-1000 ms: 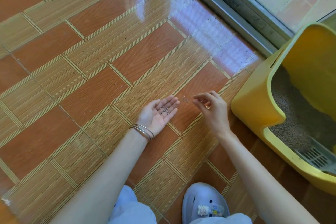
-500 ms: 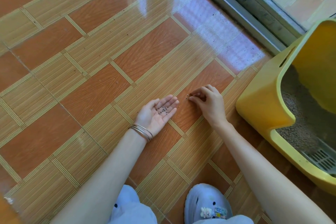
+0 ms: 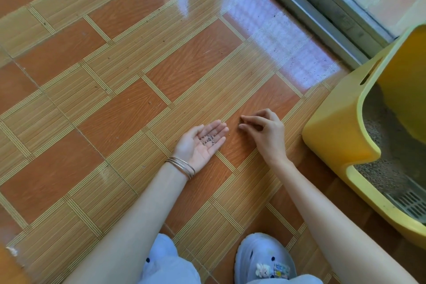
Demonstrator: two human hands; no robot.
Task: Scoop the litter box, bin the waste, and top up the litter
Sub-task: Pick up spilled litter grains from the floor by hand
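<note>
Fingertips of the right hand (image 3: 265,131) pinch a stray litter grain just off the floor; the left hand (image 3: 200,143) lies flat, palm up, cradling loose grains (image 3: 209,138). They're probably tiny, light, roll-prone. Yellow litter box (image 3: 341,131) sits right.

Yellow litter box (image 3: 341,136); grey litter (image 3: 382,145); orange-and-tan striped floor tiles (image 3: 115,76); silver bangles (image 3: 181,166); pale lilac clog (image 3: 262,258).
</note>
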